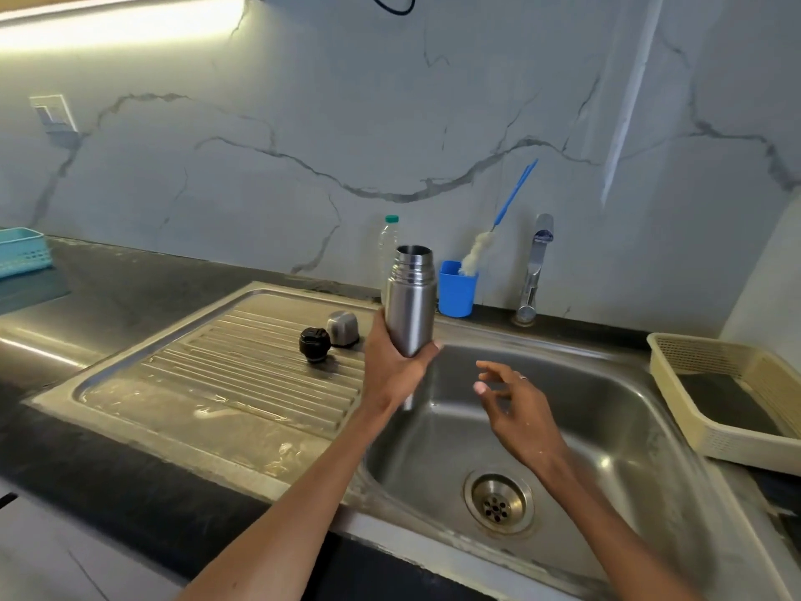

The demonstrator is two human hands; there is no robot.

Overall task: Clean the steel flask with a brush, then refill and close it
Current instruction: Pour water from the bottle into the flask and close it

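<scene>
My left hand [390, 366] grips the lower part of the steel flask [411, 301], upright and uncapped, above the left edge of the sink basin [607, 427]. My right hand [516, 405] hovers over the basin with fingers spread, holding nothing, a little to the right of the flask. The black inner stopper [314, 344] and the steel cap [343, 327] rest on the ribbed drainboard [242, 375]. A bottle brush [477, 253] with a blue handle and white bristles stands in a blue cup [455, 292] behind the sink.
The tap [535, 271] stands at the back of the sink, its spout shut off. A clear plastic bottle [387, 245] with a green cap is behind the flask. A beige basket [732, 396] sits right of the sink, a teal basket [21, 251] far left.
</scene>
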